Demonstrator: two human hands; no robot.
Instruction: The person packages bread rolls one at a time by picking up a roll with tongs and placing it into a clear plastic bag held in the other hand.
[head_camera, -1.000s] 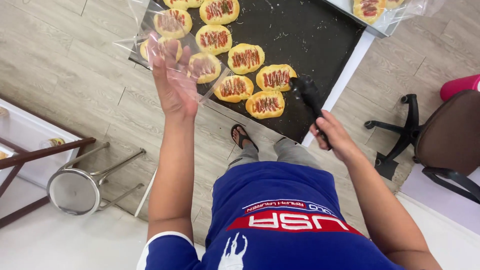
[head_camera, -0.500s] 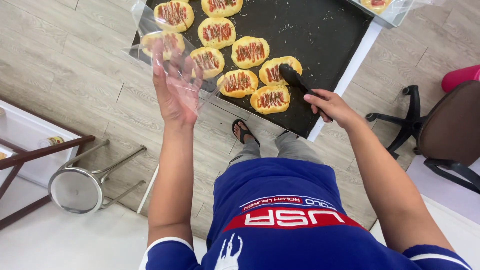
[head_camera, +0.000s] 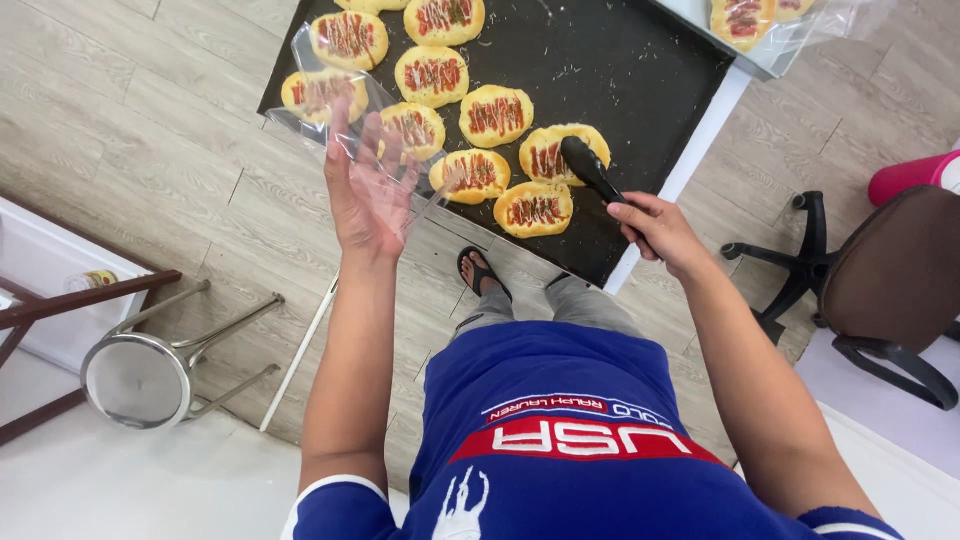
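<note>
Now left hand holds clear plastic bag up open; right hand grips black tongs, moved onto pastry on dark tray.

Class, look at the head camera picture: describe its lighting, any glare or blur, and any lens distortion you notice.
Head view: soft, even light, with only faint shadows; mild glare on the clear plastic bag at the left hand and on the metal stool seat; the right hand with black tongs is sharp, little motion blur; the wide lens bends floor planks near the edges.
</note>
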